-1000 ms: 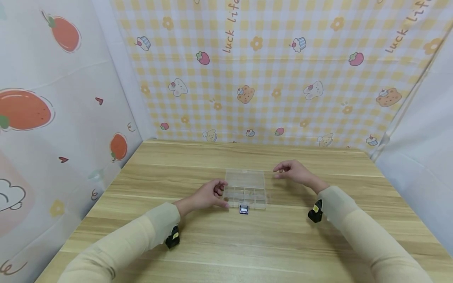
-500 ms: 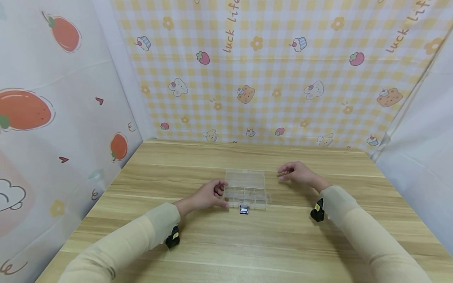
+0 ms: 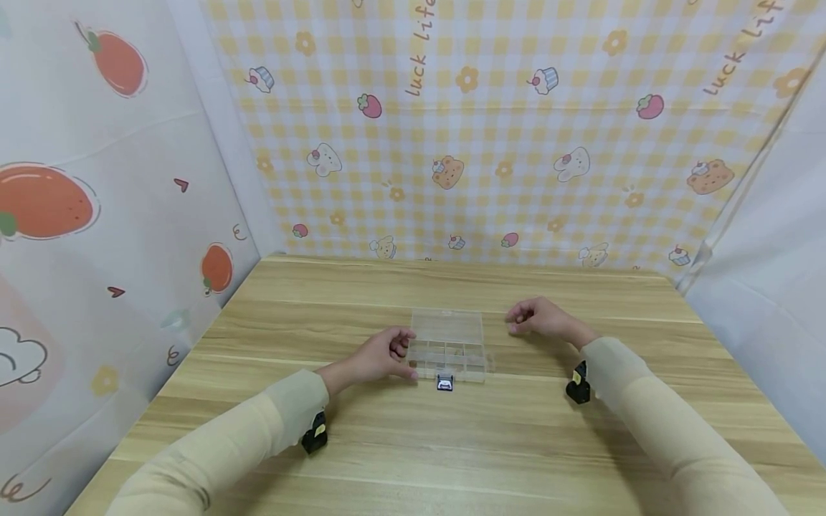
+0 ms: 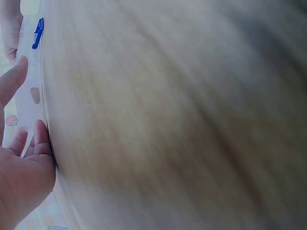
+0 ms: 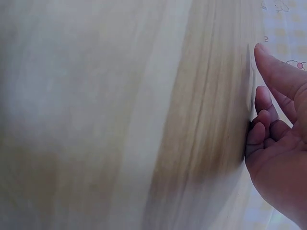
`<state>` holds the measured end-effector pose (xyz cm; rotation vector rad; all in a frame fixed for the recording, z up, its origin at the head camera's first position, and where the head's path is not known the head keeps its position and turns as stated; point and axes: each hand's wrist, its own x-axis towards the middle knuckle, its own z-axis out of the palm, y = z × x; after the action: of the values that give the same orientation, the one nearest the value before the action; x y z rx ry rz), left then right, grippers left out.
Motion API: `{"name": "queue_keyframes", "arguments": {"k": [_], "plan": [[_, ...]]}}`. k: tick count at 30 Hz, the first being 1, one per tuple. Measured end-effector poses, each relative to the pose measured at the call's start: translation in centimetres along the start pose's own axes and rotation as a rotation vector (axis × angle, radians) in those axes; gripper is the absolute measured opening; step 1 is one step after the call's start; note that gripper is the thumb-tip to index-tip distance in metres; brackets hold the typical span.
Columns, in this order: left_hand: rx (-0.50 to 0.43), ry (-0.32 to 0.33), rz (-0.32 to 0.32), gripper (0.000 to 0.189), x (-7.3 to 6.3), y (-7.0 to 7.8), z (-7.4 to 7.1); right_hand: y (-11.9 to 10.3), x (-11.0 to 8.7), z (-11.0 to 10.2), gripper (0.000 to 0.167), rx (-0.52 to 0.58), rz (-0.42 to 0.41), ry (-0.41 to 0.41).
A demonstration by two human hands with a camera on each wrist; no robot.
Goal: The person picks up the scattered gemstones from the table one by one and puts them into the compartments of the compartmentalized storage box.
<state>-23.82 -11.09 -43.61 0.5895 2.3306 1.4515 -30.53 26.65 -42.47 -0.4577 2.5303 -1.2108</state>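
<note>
A clear plastic compartment box point(image 3: 454, 364) lies on the table, its lid point(image 3: 447, 325) tipped back on the far side. At its left end, my left hand point(image 3: 385, 354) holds it, with the thumb by the front corner and the fingers curled at the side. A small brown piece point(image 4: 34, 96) shows in the compartment beside that thumb. On the front wall sits a blue-edged clip point(image 3: 444, 382) with a white middle. My right hand point(image 3: 540, 317) hovers to the right of the lid, loosely curled; the right wrist view shows nothing between thumb and fingers.
The wood-grain table point(image 3: 413, 444) stretches around the box. Behind stands a yellow checked curtain point(image 3: 484, 143), with a white fruit-print sheet point(image 3: 148, 179) on the left. A small clear tab point(image 3: 490, 362) sticks out at the box's right end.
My right hand has moved slightly right, away from the lid, and a little toward me. The left hand and the box stay where they were.
</note>
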Motion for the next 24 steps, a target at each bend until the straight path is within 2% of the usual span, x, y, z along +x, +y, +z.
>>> {"name": "queue_keyframes", "arguments": {"k": [12,24], "plan": [[-0.008,-0.001,-0.001,0.07,0.09,-0.01,0.03,-0.56,-0.17,0.16,0.021,-0.05,-0.021,-0.002],[0.02,0.018,-0.014,0.072,0.03,0.22,0.13,-0.17,0.03,0.26,0.022,-0.021,-0.018,0.004]]}}
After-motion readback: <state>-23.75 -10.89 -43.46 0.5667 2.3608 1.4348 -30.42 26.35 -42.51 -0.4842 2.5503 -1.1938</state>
